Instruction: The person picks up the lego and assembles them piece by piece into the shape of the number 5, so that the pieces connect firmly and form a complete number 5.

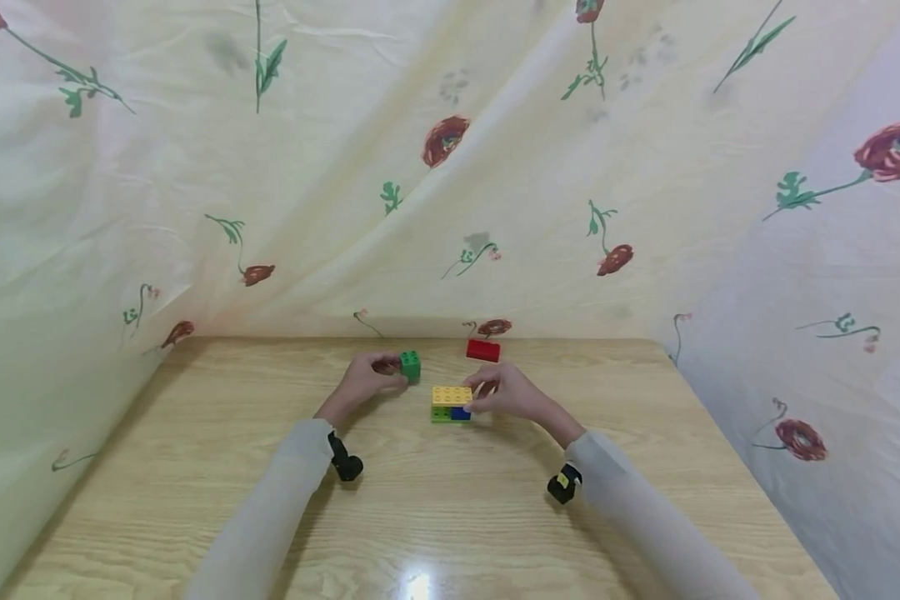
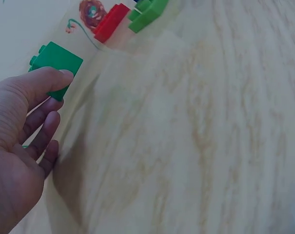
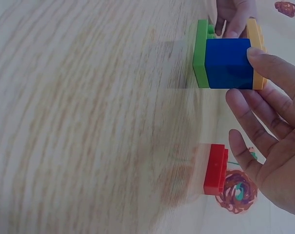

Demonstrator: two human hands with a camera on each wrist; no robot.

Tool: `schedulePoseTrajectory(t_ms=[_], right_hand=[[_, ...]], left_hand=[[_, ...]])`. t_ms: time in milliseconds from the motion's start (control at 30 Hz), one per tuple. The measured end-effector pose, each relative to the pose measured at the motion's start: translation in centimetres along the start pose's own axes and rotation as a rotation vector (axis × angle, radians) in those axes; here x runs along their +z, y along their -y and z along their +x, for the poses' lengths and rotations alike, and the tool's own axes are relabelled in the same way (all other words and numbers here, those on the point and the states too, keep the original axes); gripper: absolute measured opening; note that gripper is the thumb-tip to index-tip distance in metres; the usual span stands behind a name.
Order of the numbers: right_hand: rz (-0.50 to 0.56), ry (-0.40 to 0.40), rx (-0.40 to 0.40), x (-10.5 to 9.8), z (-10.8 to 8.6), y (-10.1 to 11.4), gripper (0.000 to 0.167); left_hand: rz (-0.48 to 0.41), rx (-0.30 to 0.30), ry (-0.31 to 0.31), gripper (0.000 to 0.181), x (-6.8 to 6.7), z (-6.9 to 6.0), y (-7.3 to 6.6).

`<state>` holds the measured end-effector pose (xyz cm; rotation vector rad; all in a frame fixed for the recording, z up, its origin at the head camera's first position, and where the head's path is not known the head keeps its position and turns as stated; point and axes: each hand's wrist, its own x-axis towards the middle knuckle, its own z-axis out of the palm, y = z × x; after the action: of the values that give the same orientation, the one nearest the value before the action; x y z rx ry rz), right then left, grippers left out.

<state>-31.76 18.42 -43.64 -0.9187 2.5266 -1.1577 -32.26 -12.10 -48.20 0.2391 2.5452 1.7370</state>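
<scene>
My left hand (image 1: 367, 379) pinches a dark green toy brick (image 1: 410, 367) between thumb and fingers, with its studs facing up in the head view. To the right stands a small stack: a light green flat brick (image 3: 201, 53) at the bottom, a blue brick (image 3: 229, 63) on one end of it, and a yellow flat brick (image 1: 452, 395) on top. A gap shows between the yellow and light green bricks beside the blue one. My right hand (image 1: 513, 393) grips the yellow brick at its right end, the thumb also near the blue brick's edge.
A red brick (image 1: 483, 350) lies at the back of the wooden table (image 1: 450, 517), close to the flowered cloth (image 1: 330, 167) that hangs behind and at both sides. Dark wrist cameras are strapped to both wrists.
</scene>
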Motion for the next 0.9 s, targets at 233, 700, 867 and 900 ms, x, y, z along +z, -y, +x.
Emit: schedulePoseTrajectory(t_ms=[233, 700, 867, 900], right_hand=[[-0.005, -0.003, 0.005, 0.0, 0.0, 0.1, 0.034], [0.023, 0.004, -0.004, 0.0, -0.1, 0.1, 0.032], [0.048, 0.008, -0.006, 0.0, -0.2, 0.4, 0.030], [0.052, 0.008, -0.007, 0.0, -0.2, 0.4, 0.029]], left_hand=[[-0.018, 0.011, 0.009, 0.041, -0.5, -0.2, -0.9], [0.028, 0.161, 0.051, 0.039, -0.1, -1.5, -4.0], [0.032, 0.172, 0.070, 0.040, 0.5, -1.8, -4.7], [0.031, 0.173, 0.075, 0.040, 0.7, -1.9, -4.8]])
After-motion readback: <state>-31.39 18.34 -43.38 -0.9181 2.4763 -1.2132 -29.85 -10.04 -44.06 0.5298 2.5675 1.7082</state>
